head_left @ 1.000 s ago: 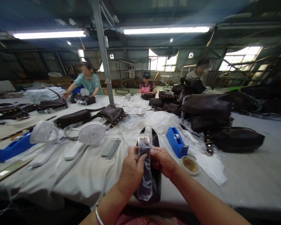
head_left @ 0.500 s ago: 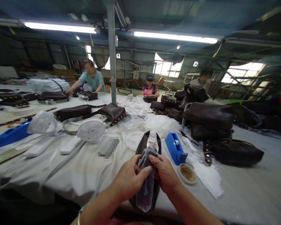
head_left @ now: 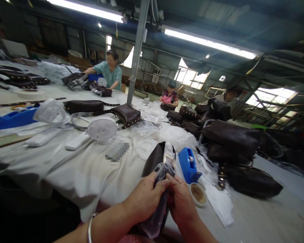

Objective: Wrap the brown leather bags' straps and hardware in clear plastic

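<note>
A dark brown leather bag (head_left: 152, 160) stands on the table edge in front of me. A strap with a metal buckle (head_left: 169, 158) lies along its top, partly covered in white wrapping. Thin clear plastic wrap (head_left: 153, 221) covers the strap's near part and hangs toward me. My left hand (head_left: 148, 194) is closed on this wrap, thumb on top. Close against it, my right hand (head_left: 181, 195) pinches the same wrap, its fingertips meeting my left thumb. What lies under the fingers is hidden.
A blue tape dispenser (head_left: 188, 165) and a tape roll (head_left: 198, 194) lie to the right, near piled leather bags (head_left: 230, 138). White fans (head_left: 102, 128), a blurred-out flat object (head_left: 117, 151) and another blue dispenser (head_left: 12, 118) are leftward. Co-workers (head_left: 111, 72) stand beyond.
The view has tilted and shifted. Both hands have drawn closer together on the plastic wrap, and the bag leans more. A co-worker at the far left has lifted a bag.
</note>
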`<action>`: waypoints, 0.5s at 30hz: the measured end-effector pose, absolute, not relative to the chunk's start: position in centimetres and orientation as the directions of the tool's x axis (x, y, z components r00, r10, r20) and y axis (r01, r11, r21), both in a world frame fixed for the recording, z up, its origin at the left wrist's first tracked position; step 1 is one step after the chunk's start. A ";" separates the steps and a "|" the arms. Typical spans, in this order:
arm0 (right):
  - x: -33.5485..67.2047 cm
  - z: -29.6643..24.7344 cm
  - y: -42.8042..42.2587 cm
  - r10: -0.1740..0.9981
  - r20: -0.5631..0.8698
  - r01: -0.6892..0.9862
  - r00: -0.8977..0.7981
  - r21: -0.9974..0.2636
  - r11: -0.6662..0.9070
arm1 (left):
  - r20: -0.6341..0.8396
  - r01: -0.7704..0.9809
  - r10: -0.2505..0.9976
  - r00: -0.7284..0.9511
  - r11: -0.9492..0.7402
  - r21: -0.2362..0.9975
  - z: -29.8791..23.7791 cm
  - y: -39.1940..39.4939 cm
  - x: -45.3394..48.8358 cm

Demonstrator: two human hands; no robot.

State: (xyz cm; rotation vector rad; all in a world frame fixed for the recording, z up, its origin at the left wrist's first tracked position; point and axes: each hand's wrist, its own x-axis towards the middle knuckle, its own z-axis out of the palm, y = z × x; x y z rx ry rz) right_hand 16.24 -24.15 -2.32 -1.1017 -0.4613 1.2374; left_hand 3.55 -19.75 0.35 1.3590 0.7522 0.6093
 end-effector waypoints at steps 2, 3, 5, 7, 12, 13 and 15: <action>16.1 -2.5 -24.2 0.907 -0.279 -0.515 0.315 -0.853 -0.084 | -0.085 0.036 0.799 0.596 0.079 0.996 0.3 -19.6 3.5; 16.1 -2.6 -24.3 0.908 -0.277 -0.511 0.315 -0.855 -0.084 | -0.067 0.034 0.810 0.583 0.057 0.998 0.2 -19.5 3.4; 15.9 -2.9 -24.4 0.914 -0.262 -0.490 0.310 -0.868 -0.082 | -0.057 0.041 0.810 0.584 0.041 0.998 0.1 -19.3 3.4; 15.7 -3.1 -24.7 0.925 -0.230 -0.446 0.301 -0.892 -0.077 | -0.098 0.055 0.784 0.613 0.081 0.995 0.0 -19.1 3.4; 15.5 -2.3 -25.1 0.963 -0.142 -0.286 0.231 -0.956 -0.072 | -0.213 0.034 0.701 0.681 0.260 0.965 -0.5 -18.5 3.2; 15.6 -2.1 -25.2 0.969 -0.118 -0.242 0.216 -0.968 -0.064 | -0.227 0.030 0.693 0.685 0.285 0.958 -0.5 -18.3 2.9; 16.0 -1.9 -25.2 0.972 -0.076 -0.162 0.223 -0.986 -0.040 | -0.263 0.028 0.685 0.680 0.334 0.942 -0.4 -17.8 2.2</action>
